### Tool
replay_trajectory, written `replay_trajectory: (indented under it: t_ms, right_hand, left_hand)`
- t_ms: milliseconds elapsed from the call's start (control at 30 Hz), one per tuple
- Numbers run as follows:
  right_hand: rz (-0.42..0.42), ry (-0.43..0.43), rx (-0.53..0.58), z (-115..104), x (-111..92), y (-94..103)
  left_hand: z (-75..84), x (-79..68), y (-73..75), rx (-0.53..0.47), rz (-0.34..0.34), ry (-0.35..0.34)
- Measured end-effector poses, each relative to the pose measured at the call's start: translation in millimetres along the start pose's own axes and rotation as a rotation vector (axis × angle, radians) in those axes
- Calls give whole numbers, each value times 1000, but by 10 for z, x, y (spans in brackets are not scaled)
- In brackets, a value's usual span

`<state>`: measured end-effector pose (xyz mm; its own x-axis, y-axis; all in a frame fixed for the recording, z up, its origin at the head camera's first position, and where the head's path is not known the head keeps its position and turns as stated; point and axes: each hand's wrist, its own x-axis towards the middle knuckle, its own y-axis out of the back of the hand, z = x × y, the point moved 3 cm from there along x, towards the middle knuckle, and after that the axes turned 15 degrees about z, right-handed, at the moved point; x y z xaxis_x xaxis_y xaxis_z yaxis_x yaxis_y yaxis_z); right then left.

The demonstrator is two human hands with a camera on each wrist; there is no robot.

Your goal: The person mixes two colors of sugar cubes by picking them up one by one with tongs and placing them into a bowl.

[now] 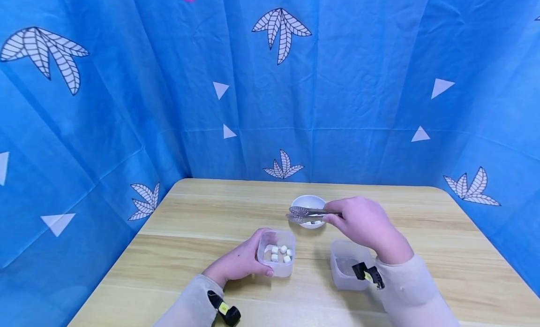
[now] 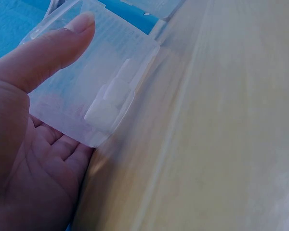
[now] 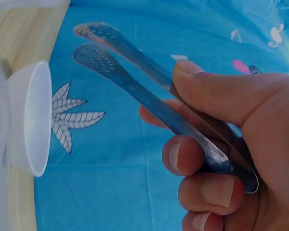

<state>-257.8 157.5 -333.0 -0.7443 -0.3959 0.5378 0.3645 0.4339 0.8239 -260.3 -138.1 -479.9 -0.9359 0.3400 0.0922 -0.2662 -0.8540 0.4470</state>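
Note:
My left hand (image 1: 238,260) grips a translucent plastic container (image 1: 283,270), its thumb along the near side and fingers around the far left. Several small white cubes (image 1: 274,258) lie on the container's bottom; they look like marshmallows, and show through the wall in the left wrist view. In my right hand (image 1: 368,224) are metal tongs (image 3: 154,107) with perforated tips, pinched between thumb and fingers. The tips stand slightly apart with nothing between them. In the head view, the tongs cross over a white bowl (image 1: 309,201); small pieces inside it are mostly hidden.
A second translucent container (image 1: 347,283) stands on the wooden table (image 1: 202,209) below my right forearm, partly covered by the wrist strap. A blue patterned curtain (image 1: 358,106) rises behind the table and along its sides.

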Motion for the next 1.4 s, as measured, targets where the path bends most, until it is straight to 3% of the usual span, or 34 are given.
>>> replay_trajectory:
  t_ms: [267, 500, 800, 1233, 1400]
  right_hand:
    - [-2, 101, 44, -240, -23, -18]
    - [-40, 157, -10, -434, -47, -207]
    - [-86, 129, -67, -608, -72, -447]
    - [-70, 74, -70, -631, -81, -484]
    - [-113, 71, -118, -652, -80, -525]
  left_hand:
    - [-11, -3, -5, 13, -3, 10]
    - [5, -14, 12, 4, -6, -3]
    - [22, -27, 14, 9, -12, -12]
    - [24, -26, 5, 19, -7, -49]
    - [18, -26, 8, 22, -2, -40]
